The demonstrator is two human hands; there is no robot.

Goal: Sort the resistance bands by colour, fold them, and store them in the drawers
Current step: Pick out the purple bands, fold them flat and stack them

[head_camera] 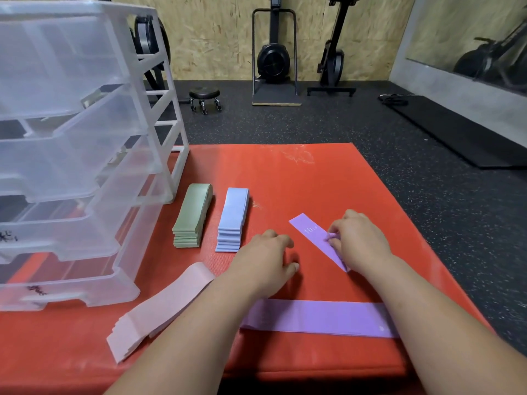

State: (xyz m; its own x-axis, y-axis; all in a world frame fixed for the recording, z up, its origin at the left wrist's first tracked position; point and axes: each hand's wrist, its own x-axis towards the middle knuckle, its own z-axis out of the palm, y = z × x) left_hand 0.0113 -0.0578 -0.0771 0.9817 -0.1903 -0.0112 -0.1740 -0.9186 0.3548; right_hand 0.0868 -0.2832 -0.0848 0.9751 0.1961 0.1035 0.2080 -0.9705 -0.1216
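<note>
Right hand [360, 243] pinches purple band [309, 230] marked "10 LB", probably; left hand [268, 258] rests loose on mat [313, 178].

Bright, even indoor light; soft wide-angle frame.
Left hand [265, 259] threw a faint short shadow on the red mat [285, 172]. Drawer unit [71, 166] bowed at the left edge. Print on the purple band [310, 230] read slightly smeared.

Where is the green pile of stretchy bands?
In the head view, the green pile lies on the red mat, left of centre, between the clear drawers and the blue pile.
</note>
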